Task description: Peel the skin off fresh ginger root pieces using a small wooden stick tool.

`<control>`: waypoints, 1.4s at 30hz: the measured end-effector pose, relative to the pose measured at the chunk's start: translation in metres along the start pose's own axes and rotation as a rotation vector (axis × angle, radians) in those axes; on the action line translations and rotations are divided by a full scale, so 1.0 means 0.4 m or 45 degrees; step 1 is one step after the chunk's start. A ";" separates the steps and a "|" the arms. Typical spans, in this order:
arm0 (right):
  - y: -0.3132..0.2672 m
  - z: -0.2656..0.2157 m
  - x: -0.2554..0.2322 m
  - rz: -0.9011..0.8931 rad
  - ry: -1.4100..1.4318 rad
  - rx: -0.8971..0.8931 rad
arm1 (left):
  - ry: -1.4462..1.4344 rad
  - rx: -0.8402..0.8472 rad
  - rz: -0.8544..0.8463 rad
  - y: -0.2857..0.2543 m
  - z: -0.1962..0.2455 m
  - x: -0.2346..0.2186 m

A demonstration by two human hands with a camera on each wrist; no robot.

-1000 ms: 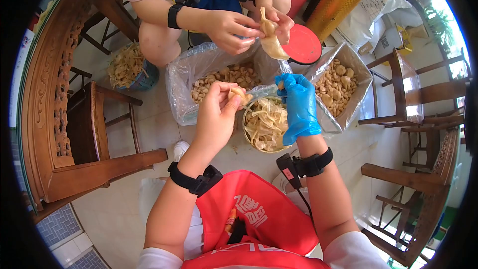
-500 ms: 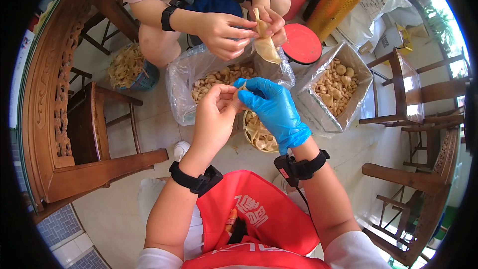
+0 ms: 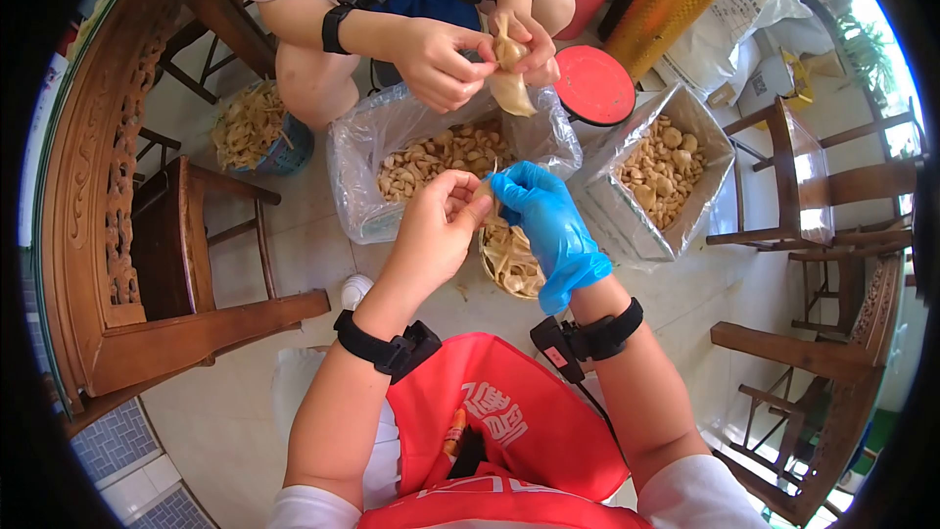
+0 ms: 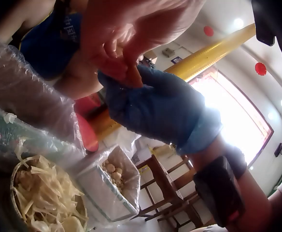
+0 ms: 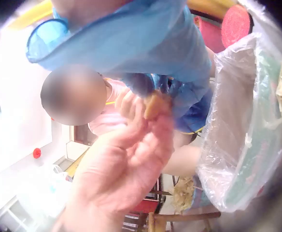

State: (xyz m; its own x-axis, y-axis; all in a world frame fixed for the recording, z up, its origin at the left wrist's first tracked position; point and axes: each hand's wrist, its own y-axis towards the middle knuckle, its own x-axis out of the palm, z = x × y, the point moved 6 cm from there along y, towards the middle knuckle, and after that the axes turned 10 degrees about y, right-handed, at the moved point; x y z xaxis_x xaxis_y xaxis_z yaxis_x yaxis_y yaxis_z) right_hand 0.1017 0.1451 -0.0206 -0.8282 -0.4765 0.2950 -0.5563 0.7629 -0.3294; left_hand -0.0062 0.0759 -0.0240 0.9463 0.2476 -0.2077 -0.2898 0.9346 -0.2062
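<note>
Bare left hand (image 3: 438,230) pinches a small pale yellowish piece (image 3: 484,194) between thumb and fingers, above the basket; in the right wrist view the piece (image 5: 155,107) looks tan. The right hand (image 3: 548,225), in a blue glove, has its curled fingertips on the same piece from the other side, and the two hands meet there. Below them a round basket (image 4: 14,186) holds pale, papery peelings (image 4: 47,193). Behind the hands, a plastic-lined box (image 3: 357,201) contains many pale clove-like pieces (image 3: 446,157).
Opposite, another person's hands (image 3: 441,64) hold a pale bulb with loose skin (image 3: 511,93). A second lined box (image 3: 612,211) of pieces stands right, near a red round lid (image 3: 595,85). A peelings bucket (image 3: 284,149) is at left; wooden chairs (image 3: 798,176) flank both sides.
The gloved right hand has moved left from beside the basket to meet the left hand at the piece. The left hand has shifted slightly right. The other person's bulb has moved a little.
</note>
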 end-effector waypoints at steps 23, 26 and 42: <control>0.014 0.055 -0.037 0.120 -0.077 0.161 | 0.241 0.267 0.140 -0.026 0.054 0.032; -0.002 0.026 -0.027 0.180 -0.202 0.150 | -0.001 0.112 -0.002 -0.017 0.031 0.036; -0.013 0.045 0.001 0.054 0.596 0.388 | 0.478 0.786 0.465 -0.079 0.153 0.031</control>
State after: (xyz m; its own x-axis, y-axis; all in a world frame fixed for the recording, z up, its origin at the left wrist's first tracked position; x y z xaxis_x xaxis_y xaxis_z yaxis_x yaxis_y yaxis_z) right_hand 0.1032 0.1332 -0.0349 -0.7705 -0.1504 0.6194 -0.5750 0.5835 -0.5735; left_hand 0.0235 0.0650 0.0385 0.6647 0.5645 -0.4894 -0.3361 0.8109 0.4790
